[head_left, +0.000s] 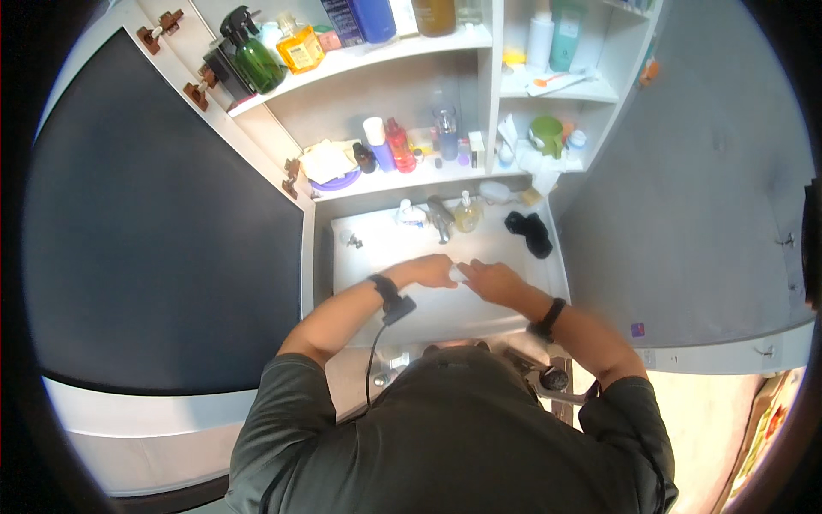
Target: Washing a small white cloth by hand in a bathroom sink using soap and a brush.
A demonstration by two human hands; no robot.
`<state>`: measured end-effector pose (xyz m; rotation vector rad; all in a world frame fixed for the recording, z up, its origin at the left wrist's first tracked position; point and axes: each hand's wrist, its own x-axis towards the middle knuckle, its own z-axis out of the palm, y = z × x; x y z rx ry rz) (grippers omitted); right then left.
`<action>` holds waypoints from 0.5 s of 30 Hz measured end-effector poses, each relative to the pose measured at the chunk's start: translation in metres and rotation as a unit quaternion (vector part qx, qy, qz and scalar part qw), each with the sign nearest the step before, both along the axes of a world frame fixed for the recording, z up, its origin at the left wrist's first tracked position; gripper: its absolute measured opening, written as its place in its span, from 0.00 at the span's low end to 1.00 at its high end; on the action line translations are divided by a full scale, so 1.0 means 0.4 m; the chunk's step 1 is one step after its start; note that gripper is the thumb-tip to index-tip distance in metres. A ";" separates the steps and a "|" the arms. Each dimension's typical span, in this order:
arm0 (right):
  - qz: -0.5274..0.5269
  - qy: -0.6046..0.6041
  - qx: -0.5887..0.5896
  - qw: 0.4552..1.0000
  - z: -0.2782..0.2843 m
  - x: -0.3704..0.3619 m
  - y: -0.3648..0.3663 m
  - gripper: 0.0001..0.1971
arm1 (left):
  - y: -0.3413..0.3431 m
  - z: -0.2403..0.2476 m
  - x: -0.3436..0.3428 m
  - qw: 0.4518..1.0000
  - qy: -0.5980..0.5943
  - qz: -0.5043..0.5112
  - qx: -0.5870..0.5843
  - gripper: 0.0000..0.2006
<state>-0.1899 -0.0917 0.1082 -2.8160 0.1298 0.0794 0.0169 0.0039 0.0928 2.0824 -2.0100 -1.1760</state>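
Note:
Over the white sink, my two hands meet at a small white object. Its kind is hard to make out, since fingers cover much of it. My left hand is closed at its left side, and my right hand closes around it from the right. Behind them are the faucet, a pump bottle of yellowish liquid and a white bottle. To the right, a black cloth-like item lies on the sink's edge.
Shelves of bottles rise behind the sink, including a red bottle and a green cup. An open dark-panelled door stands left, a grey panel right. A cable hangs from my left wrist device.

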 end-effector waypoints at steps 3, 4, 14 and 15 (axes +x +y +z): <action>-0.092 -0.100 0.132 0.982 -0.117 0.009 -0.047 0.20 | -0.001 -0.031 -0.011 0.983 0.102 0.091 -0.123 0.34; -0.153 -0.101 0.227 0.956 -0.111 0.016 -0.061 0.20 | -0.002 0.005 -0.022 0.972 0.139 0.155 -0.109 0.36; -0.254 0.136 0.901 0.324 -0.103 0.033 -0.069 0.08 | 0.033 0.032 -0.026 0.874 -0.119 -0.121 -0.456 0.23; -0.262 0.136 0.896 0.333 -0.084 0.034 -0.048 0.08 | 0.024 0.050 -0.032 0.891 -0.125 -0.129 -0.416 0.14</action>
